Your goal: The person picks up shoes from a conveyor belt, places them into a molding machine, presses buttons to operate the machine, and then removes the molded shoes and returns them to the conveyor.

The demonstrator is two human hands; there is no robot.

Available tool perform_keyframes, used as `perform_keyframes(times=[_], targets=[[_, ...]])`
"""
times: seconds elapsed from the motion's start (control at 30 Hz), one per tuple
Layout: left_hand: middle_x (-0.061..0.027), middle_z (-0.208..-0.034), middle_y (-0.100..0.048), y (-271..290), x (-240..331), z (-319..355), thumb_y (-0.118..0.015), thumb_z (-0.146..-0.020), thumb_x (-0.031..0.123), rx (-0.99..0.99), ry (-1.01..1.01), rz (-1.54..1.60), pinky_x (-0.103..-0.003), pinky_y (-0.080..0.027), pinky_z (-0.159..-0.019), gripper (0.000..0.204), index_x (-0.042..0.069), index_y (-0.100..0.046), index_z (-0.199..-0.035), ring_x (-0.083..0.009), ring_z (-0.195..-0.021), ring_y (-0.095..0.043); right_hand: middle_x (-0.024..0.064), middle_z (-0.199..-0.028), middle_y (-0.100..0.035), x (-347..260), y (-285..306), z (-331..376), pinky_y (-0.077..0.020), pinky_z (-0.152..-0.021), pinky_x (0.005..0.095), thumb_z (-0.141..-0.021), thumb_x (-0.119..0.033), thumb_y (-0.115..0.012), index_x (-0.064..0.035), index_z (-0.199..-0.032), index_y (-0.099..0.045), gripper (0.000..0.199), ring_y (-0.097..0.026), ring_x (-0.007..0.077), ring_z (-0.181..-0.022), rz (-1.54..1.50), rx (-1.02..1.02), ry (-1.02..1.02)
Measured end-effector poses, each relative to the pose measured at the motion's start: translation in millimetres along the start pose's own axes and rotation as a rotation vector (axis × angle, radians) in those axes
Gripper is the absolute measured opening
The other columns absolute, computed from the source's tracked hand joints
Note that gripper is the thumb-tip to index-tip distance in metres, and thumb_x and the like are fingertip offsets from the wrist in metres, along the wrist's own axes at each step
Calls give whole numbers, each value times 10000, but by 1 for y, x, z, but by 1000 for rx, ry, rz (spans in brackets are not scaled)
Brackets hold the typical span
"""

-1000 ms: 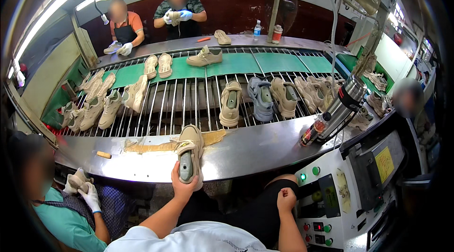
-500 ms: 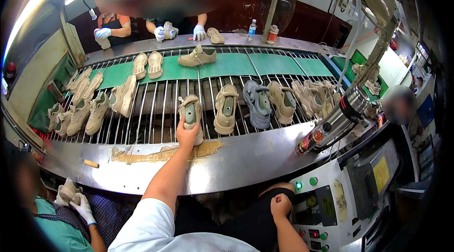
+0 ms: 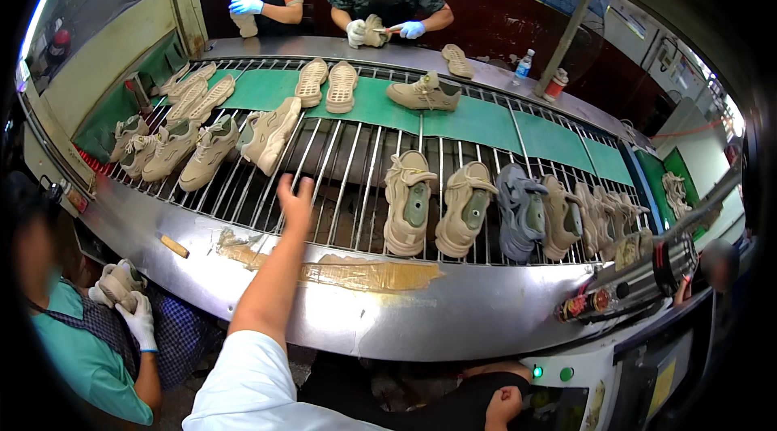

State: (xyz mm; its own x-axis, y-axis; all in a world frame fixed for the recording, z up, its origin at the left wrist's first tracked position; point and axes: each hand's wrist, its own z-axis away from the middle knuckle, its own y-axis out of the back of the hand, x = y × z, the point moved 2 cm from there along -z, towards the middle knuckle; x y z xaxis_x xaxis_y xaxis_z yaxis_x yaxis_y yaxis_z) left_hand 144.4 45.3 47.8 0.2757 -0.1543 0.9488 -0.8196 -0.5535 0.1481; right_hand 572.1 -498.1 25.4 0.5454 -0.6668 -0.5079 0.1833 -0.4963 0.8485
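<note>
My left hand (image 3: 296,203) reaches over the metal roller rack (image 3: 328,180), fingers apart and holding nothing. Just beyond its fingertips is a beige sneaker (image 3: 271,135), leaning on its side with its sole edge showing. To the hand's right, another beige sneaker (image 3: 409,204) stands toe toward me, apart from it. Beside that stand a similar beige sneaker (image 3: 467,211) and a grey-blue sneaker (image 3: 520,212). My right hand (image 3: 503,405) rests by my dark-clothed leg in a loose fist, with nothing visible in it.
A steel ledge (image 3: 380,322) with torn brown tape borders the rack; a steel thermos (image 3: 647,269) lies at right. Soles (image 3: 341,87) and a sneaker (image 3: 423,93) sit on the green belt (image 3: 372,107). Gloved co-workers handle shoes across the rack and at left.
My left hand has let go of the beige sneaker, now standing on the rack, and moved left toward the leaning one. The view has shifted left. My right hand stays fisted.
</note>
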Motion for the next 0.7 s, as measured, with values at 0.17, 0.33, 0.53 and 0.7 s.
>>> perform_keyframes(times=[0.17,0.33,0.53,0.7], targets=[[-223,-1436,-384,71,-82,-146,-725,-812,356,200,374,179,-378,-300,-1089,853,-90,-296,-1400,-304,-1314,-394,106,-715,-622,-42,13,-6,-486,-664,409,-746,-169,-654,-101,-780,-641,77,-602,299,-676,84,-132,-39],[-199,-1343,-472,43,-74,-192,-780,-763,363,64,556,462,-379,-382,-1029,862,-60,-339,-1370,-288,-1221,-487,92,-681,-568,-41,1,-7,-469,-637,409,-747,-161,-650,-102,-778,-623,71,-560,296,-639,160,-140,-26],[-182,-1207,-516,10,-70,-186,-856,-691,262,248,25,45,-363,-428,-938,838,-53,-382,-1306,-252,-1092,-521,97,-691,-557,-47,-2,-13,-465,-633,396,-753,-146,-648,-101,-798,-618,71,-547,288,-636,169,-166,48],[-194,-1216,-571,-41,-32,-168,-780,-647,220,-120,-109,-130,-358,-432,-945,801,-7,-458,-1344,-285,-1095,-567,101,-695,-560,-44,3,-6,-471,-636,394,-755,-137,-645,-96,-808,-619,73,-557,286,-644,152,-151,-3]])
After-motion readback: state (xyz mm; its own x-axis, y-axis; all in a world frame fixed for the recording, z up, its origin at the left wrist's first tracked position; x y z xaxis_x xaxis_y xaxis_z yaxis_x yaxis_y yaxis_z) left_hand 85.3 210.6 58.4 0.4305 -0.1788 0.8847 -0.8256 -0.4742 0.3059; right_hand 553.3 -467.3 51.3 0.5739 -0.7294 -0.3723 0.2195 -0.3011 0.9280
